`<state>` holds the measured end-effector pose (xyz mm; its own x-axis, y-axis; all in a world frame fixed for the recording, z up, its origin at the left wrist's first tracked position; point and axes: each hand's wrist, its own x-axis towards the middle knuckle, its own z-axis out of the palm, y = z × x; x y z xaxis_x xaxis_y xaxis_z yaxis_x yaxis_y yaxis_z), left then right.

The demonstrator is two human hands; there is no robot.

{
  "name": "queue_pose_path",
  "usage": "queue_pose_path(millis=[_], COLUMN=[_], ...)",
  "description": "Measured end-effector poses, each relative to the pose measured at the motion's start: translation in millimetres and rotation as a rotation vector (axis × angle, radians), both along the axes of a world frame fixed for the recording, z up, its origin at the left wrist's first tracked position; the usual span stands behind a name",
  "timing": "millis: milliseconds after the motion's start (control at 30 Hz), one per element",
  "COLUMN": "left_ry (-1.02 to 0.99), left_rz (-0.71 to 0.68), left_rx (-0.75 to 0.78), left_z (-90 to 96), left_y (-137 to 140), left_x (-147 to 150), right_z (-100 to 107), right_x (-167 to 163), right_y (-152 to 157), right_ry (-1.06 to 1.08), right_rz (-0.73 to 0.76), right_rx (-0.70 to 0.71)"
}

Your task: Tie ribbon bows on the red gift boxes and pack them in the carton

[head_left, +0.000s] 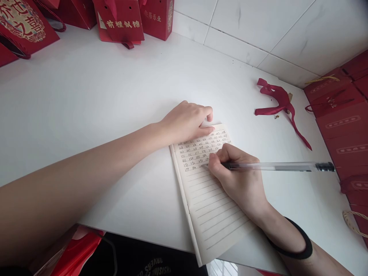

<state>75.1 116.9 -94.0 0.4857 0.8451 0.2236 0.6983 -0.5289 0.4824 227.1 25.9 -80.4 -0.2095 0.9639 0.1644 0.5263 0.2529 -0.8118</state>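
A lined notebook [215, 214] lies at a slant near the table's front edge, with rows of handwritten numbers on its upper part and bare lines below. My right hand [241, 180] pinches a clear-barrelled pen [287, 167], its tip at the last written row. The pen's dark-capped end points right, and a black band circles my right wrist. Across the notebook's top edge rests my left hand [188, 120]; it holds nothing, its thumb on the page and apart from the bent index finger. Its other fingers are mostly hidden.
Red gift bags [119, 23] with gold lettering stand along the back left of the white table [138, 88]. A dark red ribbon [278, 99] lies at the right. Stacked red boxes or bags [342, 126] line the right side, beside a tiled wall [244, 23].
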Motion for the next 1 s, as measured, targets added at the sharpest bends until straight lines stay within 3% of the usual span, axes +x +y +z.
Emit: queue_pose_path(millis=[600, 833, 1000], left_ry=[0.001, 0.016, -0.075], left_rz=[-0.003, -0.027, -0.014], left_rx=[0.01, 0.007, -0.086], left_z=[-0.5, 2.5, -0.8], left_y=[-1, -1, -3], left_x=[0, -2, -5], right_z=[1, 1, 0], right_x=[-1, 9, 27], right_y=[-1, 6, 31], right_ry=[-0.006, 0.383, 0.453], right_rz=[0.017, -0.044, -0.178], right_rx=[0.006, -0.081, 0.085])
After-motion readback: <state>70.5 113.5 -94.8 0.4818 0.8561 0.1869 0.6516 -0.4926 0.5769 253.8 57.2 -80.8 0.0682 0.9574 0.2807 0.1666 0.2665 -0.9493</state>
